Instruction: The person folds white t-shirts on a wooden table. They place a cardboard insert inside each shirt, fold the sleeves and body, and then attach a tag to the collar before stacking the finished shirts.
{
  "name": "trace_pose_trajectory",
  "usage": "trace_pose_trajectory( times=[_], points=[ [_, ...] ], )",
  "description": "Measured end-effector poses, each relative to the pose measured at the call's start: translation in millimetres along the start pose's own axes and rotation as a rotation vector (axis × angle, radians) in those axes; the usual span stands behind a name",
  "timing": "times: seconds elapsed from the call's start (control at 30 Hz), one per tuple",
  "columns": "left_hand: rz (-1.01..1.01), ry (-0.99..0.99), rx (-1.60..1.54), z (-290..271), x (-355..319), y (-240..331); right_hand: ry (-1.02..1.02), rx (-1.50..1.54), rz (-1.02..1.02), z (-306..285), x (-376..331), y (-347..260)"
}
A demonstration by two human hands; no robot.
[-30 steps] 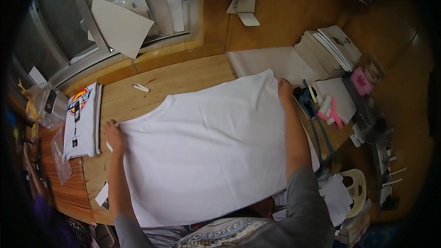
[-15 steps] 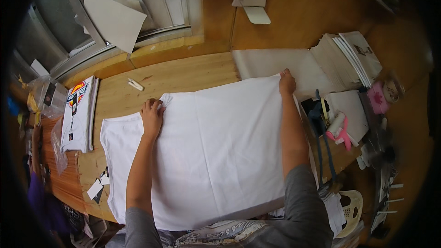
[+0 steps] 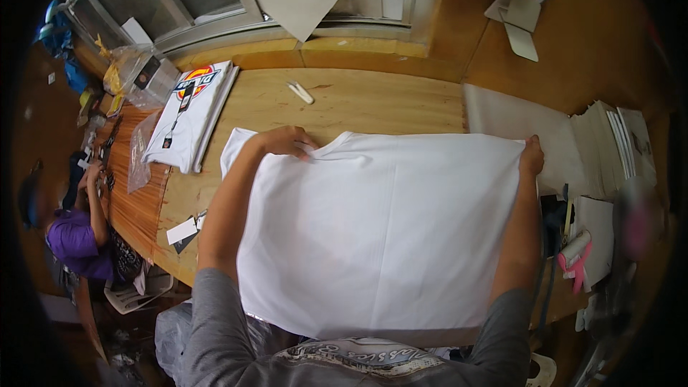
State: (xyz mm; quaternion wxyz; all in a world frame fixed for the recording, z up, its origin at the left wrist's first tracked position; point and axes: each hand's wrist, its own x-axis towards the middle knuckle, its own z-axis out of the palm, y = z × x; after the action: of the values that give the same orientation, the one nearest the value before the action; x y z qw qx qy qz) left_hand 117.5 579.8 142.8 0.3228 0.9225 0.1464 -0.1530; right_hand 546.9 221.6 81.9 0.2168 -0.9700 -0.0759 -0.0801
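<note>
A white shirt (image 3: 423, 222) lies spread over the near half of the wooden table, its lower edge close to my body. My left hand (image 3: 290, 142) is closed on the cloth at the upper left, by a curved, ribbed neckline. Beyond that forearm pokes out a small white flap of the same garment. At the far right corner, my right hand (image 3: 532, 156) pinches the shirt's edge with the fingers folded round it. A crease runs down the middle of the cloth.
Folded white shirts with a coloured print (image 3: 190, 111) are stacked at the left. Beyond my shirt lies a small white-handled tool (image 3: 301, 93). Paper tags (image 3: 182, 231) rest by my left forearm. Card sheets (image 3: 598, 143) and a pink-handled roller (image 3: 575, 254) are at right. Another person (image 3: 79, 240) works far left.
The view has swung left. My left hand has drawn the shirt's left part inward; it lay flat and wide before, and now just a flap shows past my arm. My right hand keeps its corner.
</note>
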Motion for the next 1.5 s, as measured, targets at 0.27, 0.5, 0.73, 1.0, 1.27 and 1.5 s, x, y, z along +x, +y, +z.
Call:
trace_pose_trajectory(
  times=[0.27, 0.5, 0.73, 1.0, 1.27, 1.5],
  points=[
    [-0.271, 0.019, 0.439, -9, -54, -25, 0.028, -0.012, 0.028, 4, 6, 6],
    [-0.642, 0.411, -0.070, -25, -98, -104, 0.035, 0.031, 0.038, 13, 8, 5],
    [-0.379, 1.004, 0.379, 35, -76, -78, 0.424, 0.292, -0.239, 14, 40, 87],
    [-0.624, 0.706, 0.586, 101, -127, -63, 0.309, -0.078, -0.542, -61, -50, 36],
    [-0.786, 0.685, 0.465, 153, -177, -14, 0.069, -0.215, 0.057, -98, -165, 76],
    [-0.838, 0.700, 0.454, 169, -191, -35, 0.006, 0.051, 0.135, -90, -159, 103]
  ],
)
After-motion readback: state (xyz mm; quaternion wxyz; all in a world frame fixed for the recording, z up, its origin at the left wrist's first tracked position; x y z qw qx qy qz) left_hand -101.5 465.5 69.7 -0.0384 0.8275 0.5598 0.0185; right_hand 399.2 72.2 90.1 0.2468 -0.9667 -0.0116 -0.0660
